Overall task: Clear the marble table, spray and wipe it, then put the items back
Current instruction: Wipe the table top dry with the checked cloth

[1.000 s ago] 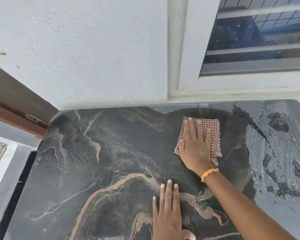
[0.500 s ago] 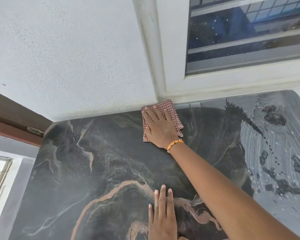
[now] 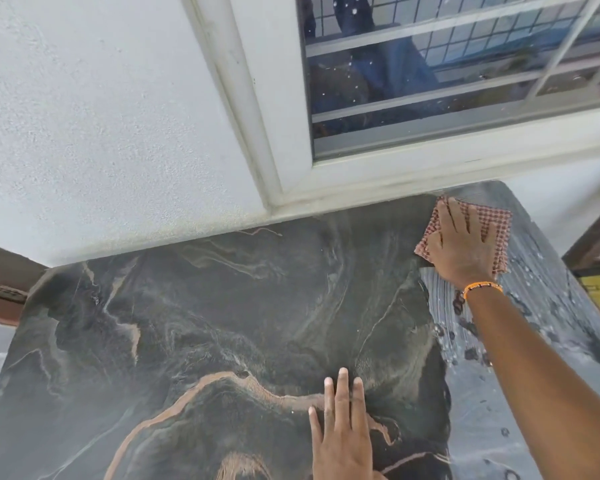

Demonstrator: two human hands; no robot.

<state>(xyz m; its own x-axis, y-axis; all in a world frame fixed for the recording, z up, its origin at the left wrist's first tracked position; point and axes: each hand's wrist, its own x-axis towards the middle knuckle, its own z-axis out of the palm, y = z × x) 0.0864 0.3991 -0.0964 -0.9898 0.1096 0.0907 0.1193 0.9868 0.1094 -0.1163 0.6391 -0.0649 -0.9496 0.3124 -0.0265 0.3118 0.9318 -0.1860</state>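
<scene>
Marble surface (image 3: 222, 323), dark slab with tan and grey veins, fills our view; nothing stands on it, so we judge clearing done and wiping under way.

Far left: a brown wooden frame (image 3: 0, 271) meets the rough white plastered wall (image 3: 101, 133) that backs the slab.

Centre, near edge: our left hand (image 3: 340, 434) lies flat, fingers straight and together, palm on the stone. It holds nothing; we read it as a brace for the long reach.

Above centre: a white-framed window (image 3: 447, 81) with bars; its sill runs just behind the slab's far edge.

Right: our right hand (image 3: 461, 247), orange beaded band at the wrist, presses spread straight fingers onto a folded red-and-white checked cloth (image 3: 492, 223). Cloth sits at the far right corner, touching or nearly touching the sill.

Right strip below the cloth shows droplets and streaks, so that side likely remains to wipe.
</scene>
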